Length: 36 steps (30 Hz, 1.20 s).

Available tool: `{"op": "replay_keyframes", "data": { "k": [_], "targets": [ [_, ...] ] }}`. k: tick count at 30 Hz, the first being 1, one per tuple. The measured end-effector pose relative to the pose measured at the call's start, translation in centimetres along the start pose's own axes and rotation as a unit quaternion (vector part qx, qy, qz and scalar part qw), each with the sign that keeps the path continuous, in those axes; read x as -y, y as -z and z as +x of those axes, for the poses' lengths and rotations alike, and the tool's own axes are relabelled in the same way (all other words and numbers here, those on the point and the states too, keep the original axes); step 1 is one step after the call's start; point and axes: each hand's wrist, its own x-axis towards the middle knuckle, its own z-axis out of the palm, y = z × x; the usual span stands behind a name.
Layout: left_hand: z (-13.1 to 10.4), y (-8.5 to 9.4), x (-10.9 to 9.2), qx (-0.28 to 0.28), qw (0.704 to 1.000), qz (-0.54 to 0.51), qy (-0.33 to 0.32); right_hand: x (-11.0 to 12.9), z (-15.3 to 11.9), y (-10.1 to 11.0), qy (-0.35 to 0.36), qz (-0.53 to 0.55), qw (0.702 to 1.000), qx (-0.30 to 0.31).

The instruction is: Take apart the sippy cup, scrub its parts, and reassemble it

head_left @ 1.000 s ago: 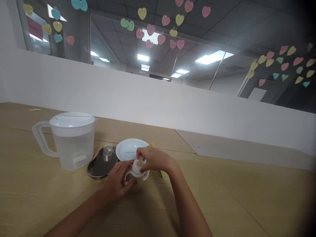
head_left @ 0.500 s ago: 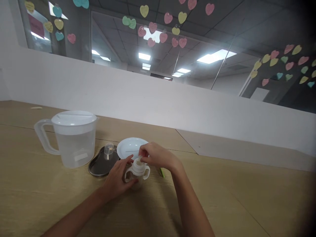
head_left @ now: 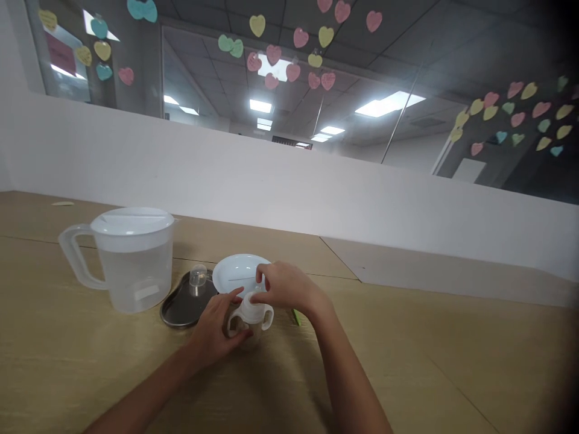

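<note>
A baby bottle (head_left: pixel 253 310) with a white collar, two side handles and a clear teat stands upright on the table. My left hand (head_left: pixel 216 328) is wrapped round its left side, thumb low on the body and fingers behind the left handle. Over the top, my right hand (head_left: pixel 289 290) has thumb and index finger curled at the teat; its tip is partly hidden between them. Just behind the bottle lies a white oval bowl (head_left: pixel 233 268). A dark metal kidney tray (head_left: pixel 180 309), with a clear cap (head_left: pixel 198 278) standing in it, is left of my left hand.
A lidded translucent pitcher (head_left: pixel 136 265) of water stands at the left. Beneath my right wrist a thin green item (head_left: pixel 296 317) shows in part. A white wall (head_left: pixel 253 181) and a window with heart-shaped notes rise behind the table.
My right thumb and index finger have spread a little at the teat, the thumb now lower, near the collar. My left hand keeps its hold. The view has shifted slightly.
</note>
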Motion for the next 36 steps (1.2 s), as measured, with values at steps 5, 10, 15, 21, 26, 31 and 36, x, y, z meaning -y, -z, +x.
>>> {"op": "replay_keyframes", "data": {
  "k": [5,10,15,21,26,31,36],
  "targets": [
    [0.3,0.1,-0.2,0.002,1.000,0.019,0.004,0.1,0.4,-0.8,0.064,0.030,0.997,0.006],
    [0.0,-0.1,-0.4,0.016,1.000,-0.003,0.024,0.8,0.5,-1.2,0.047,-0.011,0.999,0.005],
    [-0.1,0.0,-0.4,0.021,0.999,-0.020,0.036,0.5,0.4,-1.1,0.018,0.008,1.000,0.007],
    [-0.1,0.0,-0.3,0.045,0.999,-0.025,0.008,-0.3,0.4,-0.9,0.020,0.025,0.999,0.042],
    [0.0,-0.4,-0.7,0.043,0.999,-0.012,0.019,1.0,0.4,-1.0,0.044,-0.014,0.997,0.069],
    [-0.1,-1.1,-0.9,0.005,0.999,-0.017,0.042,2.5,0.9,-2.1,-0.033,-0.081,0.996,0.032],
    [-0.3,-1.5,-0.9,0.004,0.999,-0.013,0.036,3.4,1.3,-2.7,-0.069,-0.088,0.993,0.038]
  ]
}}
